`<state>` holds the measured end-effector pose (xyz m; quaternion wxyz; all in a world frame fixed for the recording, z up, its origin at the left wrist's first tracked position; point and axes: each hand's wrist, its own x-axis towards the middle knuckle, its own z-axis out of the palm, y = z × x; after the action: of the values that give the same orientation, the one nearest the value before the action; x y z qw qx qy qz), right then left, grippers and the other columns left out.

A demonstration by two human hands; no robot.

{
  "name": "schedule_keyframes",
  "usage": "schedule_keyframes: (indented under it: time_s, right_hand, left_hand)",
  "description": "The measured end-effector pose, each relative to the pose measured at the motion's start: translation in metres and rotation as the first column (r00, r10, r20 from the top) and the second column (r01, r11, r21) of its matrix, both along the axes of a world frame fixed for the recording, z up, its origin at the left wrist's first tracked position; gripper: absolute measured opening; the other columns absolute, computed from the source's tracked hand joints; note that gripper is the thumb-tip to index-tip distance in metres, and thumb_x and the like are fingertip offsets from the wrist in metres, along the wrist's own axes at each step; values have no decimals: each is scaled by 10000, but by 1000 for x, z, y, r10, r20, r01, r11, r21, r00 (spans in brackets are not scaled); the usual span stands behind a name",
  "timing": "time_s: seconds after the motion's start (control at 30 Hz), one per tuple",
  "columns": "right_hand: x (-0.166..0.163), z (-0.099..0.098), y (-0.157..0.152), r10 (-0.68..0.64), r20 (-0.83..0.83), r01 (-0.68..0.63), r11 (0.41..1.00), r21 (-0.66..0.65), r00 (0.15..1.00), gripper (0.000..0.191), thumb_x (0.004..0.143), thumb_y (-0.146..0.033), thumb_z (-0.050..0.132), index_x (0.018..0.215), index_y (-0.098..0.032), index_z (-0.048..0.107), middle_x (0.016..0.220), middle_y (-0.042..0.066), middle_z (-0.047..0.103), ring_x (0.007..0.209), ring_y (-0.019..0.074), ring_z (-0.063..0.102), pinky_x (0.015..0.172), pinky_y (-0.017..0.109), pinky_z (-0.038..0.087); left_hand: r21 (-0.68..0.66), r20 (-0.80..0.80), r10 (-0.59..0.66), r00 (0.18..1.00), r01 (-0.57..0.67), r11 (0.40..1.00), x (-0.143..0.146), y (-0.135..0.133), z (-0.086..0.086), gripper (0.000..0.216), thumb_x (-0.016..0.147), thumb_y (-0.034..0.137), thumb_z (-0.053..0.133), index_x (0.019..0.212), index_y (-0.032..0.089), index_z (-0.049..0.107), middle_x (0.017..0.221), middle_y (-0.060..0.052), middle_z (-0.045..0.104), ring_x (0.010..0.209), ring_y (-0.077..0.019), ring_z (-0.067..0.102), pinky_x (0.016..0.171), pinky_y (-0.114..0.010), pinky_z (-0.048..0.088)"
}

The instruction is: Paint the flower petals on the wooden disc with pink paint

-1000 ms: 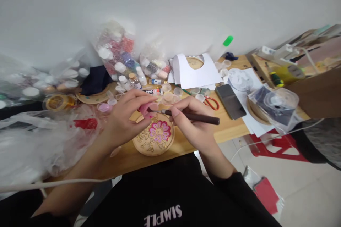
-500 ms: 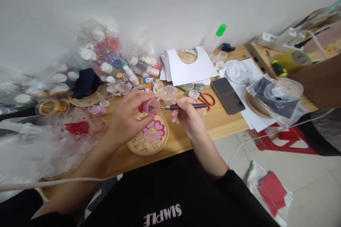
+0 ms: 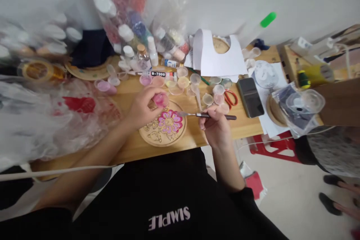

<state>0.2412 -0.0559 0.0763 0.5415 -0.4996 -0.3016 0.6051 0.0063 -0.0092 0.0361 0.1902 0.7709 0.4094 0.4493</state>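
Head view, left arm: the forearm slants up and inward from the lower left, wrist fairly straight, ending at the upper left of the board.
Left hand: the left hand [image 3: 142,109] is curled, back toward the camera, thumb and fingers narrowed around a small translucent pink plastic cup [image 3: 161,100].
Pink cup: its mouth shows from above, deep pink inside; it is over the board's upper edge, and whether it touches the wood cannot be told.
Right arm: the forearm rises steeply from a black sleeve [image 3: 243,197], hand turned inward.
Right hand: the right hand [image 3: 216,125] holds a slim palette knife with a dark brown handle [image 3: 229,117] in a narrow pinch, thumb lying along the top, other fingers folded beneath.
Knife blade: the metal blade [image 3: 184,114] points left, nearly level, its tip at the flower's right edge; contact is unclear.
Board: a round pale wooden disc [image 3: 180,132] lies on the wooden table [image 3: 129,146] between the hands, bearing a gold-outlined pink and magenta flower [image 3: 170,122].
Beyond the right hand: small clear plastic cups [image 3: 208,99], red-handled scissors [image 3: 235,99] and a black smartphone [image 3: 250,97].
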Motion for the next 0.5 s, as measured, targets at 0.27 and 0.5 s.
schedule_keyframes:
  time_s: [0.27,0.5]
  right_hand:
    - [16,-9,-45,-112,333,138,989,-56,936,127,730,-269,731,624,-224,676,513,-30,639,438,124,561,440,242,418]
    - [8,-9,-60,-99,531,94,995,37,842,146,826,-280,748,696,-241,695,547,-40,645,483,151,612,478,272,492]
  left_hand:
    - [-183,39,130,991,-121,976,-2,-11,-22,209,793,229,724,1000,232,691,1044,-52,766,983,-239,725,920,-405,623]
    - [-138,58,119,991,-110,984,-6,-11,-20,270,767,184,735,1031,214,688,1057,-32,745,1032,-226,716,954,-384,612]
